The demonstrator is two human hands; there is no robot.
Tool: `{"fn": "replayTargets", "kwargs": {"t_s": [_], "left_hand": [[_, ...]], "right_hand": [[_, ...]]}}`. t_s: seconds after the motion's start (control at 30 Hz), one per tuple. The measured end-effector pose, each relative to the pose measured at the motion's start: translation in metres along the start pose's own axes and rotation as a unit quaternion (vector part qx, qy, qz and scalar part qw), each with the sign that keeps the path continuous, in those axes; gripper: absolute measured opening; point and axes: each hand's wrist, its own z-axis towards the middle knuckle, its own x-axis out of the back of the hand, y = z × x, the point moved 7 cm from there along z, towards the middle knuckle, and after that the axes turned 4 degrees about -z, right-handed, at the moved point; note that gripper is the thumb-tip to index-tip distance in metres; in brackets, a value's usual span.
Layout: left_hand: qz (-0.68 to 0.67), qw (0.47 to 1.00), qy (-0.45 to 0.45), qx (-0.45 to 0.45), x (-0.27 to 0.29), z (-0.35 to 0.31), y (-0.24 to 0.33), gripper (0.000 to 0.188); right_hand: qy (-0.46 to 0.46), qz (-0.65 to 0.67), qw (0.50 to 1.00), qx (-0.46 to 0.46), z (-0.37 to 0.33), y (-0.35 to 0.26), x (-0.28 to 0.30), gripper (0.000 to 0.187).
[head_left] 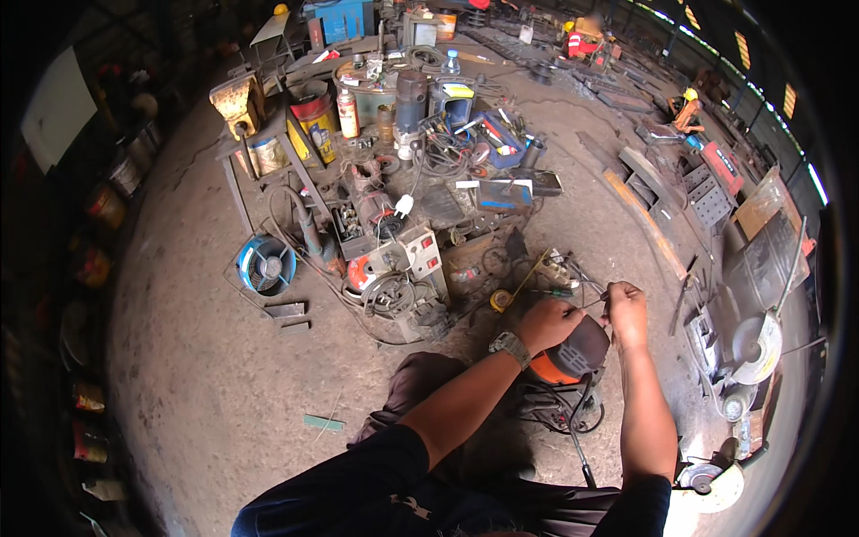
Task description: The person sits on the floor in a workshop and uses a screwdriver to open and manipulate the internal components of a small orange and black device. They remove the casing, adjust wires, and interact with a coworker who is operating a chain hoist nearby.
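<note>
Left hand: the hand [552,325] reaches in from the lower left, fingers bent and drawn together at the tips, pinched on one end of a thin strand.
Right hand: the hand [626,309] is raised just to the right of the other, fingers curled inward and closed on the strand's other side; the exact finger contact is too small to tell.
Thin strand: a short, pale, wire-like line [593,304] in the narrow gap between the two sets of fingertips; the hands are near each other but apart.
Orange-and-black housing: a rounded, slotted machine cover [583,349] directly below the strand in the view, nearer the person than the fingertips, lying between the two forearms.
Cables: dark loops [582,413] beside the housing's lower side.
Wristwatch: on the left wrist [510,349].
Tape measure: yellow and round [501,301], on the ground to the left beyond the left hand.
Socket box: pale, with red switches [424,257], farther left, well apart from both hands.
Blue-rimmed fan: round [267,266], at the far left on the brown floor [206,376].
</note>
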Motion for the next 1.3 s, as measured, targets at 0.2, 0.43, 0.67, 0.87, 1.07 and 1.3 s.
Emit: {"fn": "replayTargets", "kwargs": {"t_s": [0.2,0.43,0.67,0.87,1.07,1.3], "left_hand": [[-0.001,1.000,0.000,-0.002,0.007,0.008,-0.004,0.041],[-0.009,1.000,0.002,-0.013,0.007,0.009,0.001,0.045],[-0.002,1.000,-0.002,-0.006,0.004,0.010,0.003,0.044],[0.011,1.000,0.007,0.009,0.006,0.005,0.000,0.042],[0.030,1.000,0.000,0.000,0.005,0.010,-0.006,0.039],[0.042,0.999,0.007,-0.017,-0.003,0.009,-0.003,0.038]], "right_hand": [[0.085,-0.209,0.922,0.314,-0.020,-0.045,0.001,0.024],[0.050,-0.495,0.803,0.328,-0.027,-0.069,-0.005,0.021],[-0.005,-0.418,0.795,0.439,-0.034,-0.076,0.002,0.015],[-0.199,-0.134,0.971,0.019,-0.009,-0.041,-0.008,0.024],[-0.218,-0.315,0.870,0.310,-0.012,-0.070,0.000,0.023],[-0.029,0.105,0.992,-0.065,0.020,0.007,-0.017,0.025]]}}
